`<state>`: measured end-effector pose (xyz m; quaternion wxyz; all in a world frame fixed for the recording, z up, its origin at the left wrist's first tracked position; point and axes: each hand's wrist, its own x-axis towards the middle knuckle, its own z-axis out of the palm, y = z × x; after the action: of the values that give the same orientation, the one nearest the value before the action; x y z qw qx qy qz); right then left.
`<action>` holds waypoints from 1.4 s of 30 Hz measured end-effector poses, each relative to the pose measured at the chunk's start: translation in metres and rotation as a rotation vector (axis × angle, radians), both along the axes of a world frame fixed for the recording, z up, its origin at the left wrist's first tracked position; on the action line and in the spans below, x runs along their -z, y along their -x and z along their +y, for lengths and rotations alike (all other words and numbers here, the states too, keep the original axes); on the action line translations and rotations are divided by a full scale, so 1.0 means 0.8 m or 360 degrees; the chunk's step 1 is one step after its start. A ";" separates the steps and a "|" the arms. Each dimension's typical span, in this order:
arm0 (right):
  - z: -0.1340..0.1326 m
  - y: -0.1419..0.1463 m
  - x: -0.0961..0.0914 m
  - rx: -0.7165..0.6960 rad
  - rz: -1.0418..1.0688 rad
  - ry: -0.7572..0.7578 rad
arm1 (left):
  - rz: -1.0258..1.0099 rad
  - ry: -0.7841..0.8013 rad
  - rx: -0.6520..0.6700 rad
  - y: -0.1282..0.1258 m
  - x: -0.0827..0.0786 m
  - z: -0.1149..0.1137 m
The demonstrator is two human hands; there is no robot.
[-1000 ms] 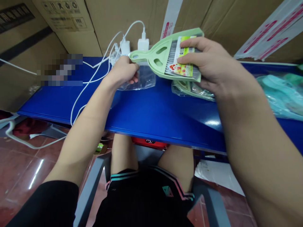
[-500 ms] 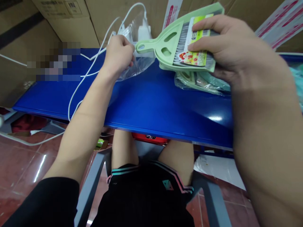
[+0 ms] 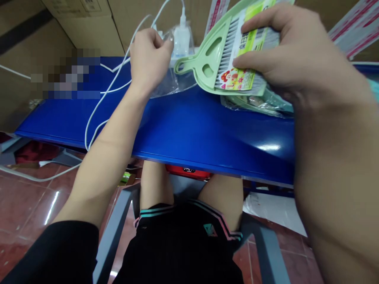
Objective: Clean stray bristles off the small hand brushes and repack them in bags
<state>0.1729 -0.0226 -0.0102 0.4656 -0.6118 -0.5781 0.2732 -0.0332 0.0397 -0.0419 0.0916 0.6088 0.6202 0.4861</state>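
My right hand (image 3: 284,51) grips a light green dustpan (image 3: 211,55) with a small grey-bristled brush (image 3: 227,49) set in it. A printed yellow and white label (image 3: 237,77) wraps the brush, and the dustpan's handle points left. My left hand (image 3: 151,59) is pinched closed on a clear plastic bag (image 3: 174,85), which hangs thin and loose over the table. Below the dustpan, another green dustpan set (image 3: 254,104) in clear wrap lies on the blue table (image 3: 189,130), partly hidden.
Behind the bag, a white charger plug (image 3: 181,39) stands upright with its cable. White cables (image 3: 97,102) loop over the table's left side and down its front edge. Cardboard boxes (image 3: 89,31) line the back. A grey chair (image 3: 115,228) surrounds my legs.
Both hands have risen slightly. The dustpan has tilted so more of its face shows, and the bag has been drawn up a little by my left hand.
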 end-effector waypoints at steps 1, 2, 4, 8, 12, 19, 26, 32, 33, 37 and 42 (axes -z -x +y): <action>0.000 0.000 -0.001 0.0012 -0.0052 -0.0011 | 0.0020 0.0002 -0.0009 0.000 0.000 -0.001; 0.000 -0.001 -0.002 0.0030 -0.0099 -0.0025 | 0.0044 0.0010 -0.0015 -0.001 -0.001 -0.002; 0.001 -0.001 -0.004 0.0072 -0.0153 -0.0050 | 0.0107 0.0047 0.0001 -0.001 0.000 -0.004; 0.004 0.000 -0.001 0.0053 -0.0050 -0.0094 | 0.0259 0.0112 0.0071 -0.002 0.004 -0.007; 0.015 -0.008 0.010 -0.0020 -0.0006 -0.0019 | 0.0374 0.0184 0.0111 0.001 0.006 -0.007; 0.031 -0.016 0.025 -0.0202 -0.0073 -0.0127 | 0.0413 0.0171 0.0050 0.001 0.004 -0.006; 0.015 -0.003 0.018 -0.0216 -0.0272 -0.0280 | 0.0418 0.0236 0.0130 0.002 0.005 -0.004; 0.033 -0.013 0.039 -0.0387 -0.0298 -0.0365 | 0.0346 0.0316 0.0120 0.003 0.005 -0.004; 0.036 -0.012 0.045 -0.0401 -0.0287 -0.0383 | 0.0348 0.0321 0.0118 0.002 0.005 -0.004; 0.045 -0.003 0.062 -0.0368 -0.0218 -0.0340 | 0.0350 0.0277 0.0111 0.001 0.007 -0.005; 0.043 0.004 0.063 -0.0355 -0.0016 -0.0118 | 0.0348 0.0187 0.0110 0.002 0.007 -0.009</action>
<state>0.1694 0.0119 -0.0602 0.4518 -0.5275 -0.6546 0.2986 -0.0349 0.0328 -0.0474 0.0754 0.6728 0.6326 0.3761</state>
